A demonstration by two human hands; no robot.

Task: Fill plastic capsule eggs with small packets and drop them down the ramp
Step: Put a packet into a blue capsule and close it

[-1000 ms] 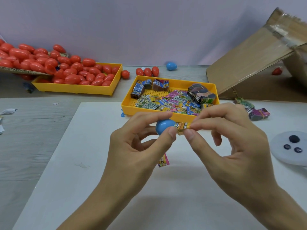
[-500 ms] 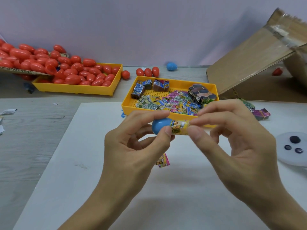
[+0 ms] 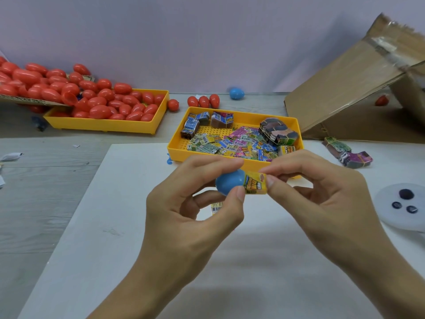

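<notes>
Blue plastic, a capsule half [image 3: 228,184], sits pinched between the thumb and curled fingers of the left hand [image 3: 195,210], its open mouth turned toward the right hand [image 3: 322,192]. The right thumb and forefinger pinch a yellow packet [image 3: 255,183], whose near end meets the mouth of the shell, just beside the left thumb tip. A second ago the packet was only a narrow sliver showing between the right fingertips; half a second ago more of it showed; now its printed face lies broad and plain against the shell, and both hands have drifted a little toward the packet tray [image 3: 234,161] behind the fingers. I judge the filling step to be under way: the packet is lined up at the opening but most of it is outside, so it needs pushing or folding in before the egg can be closed. Another packet [image 3: 216,207] lies on the white board [image 3: 115,226] below the left fingers. The cardboard ramp [image 3: 345,88] stands well apart, beyond the right fingers. Red eggs [image 3: 101,104] fill a tray far past the left fingers.
</notes>
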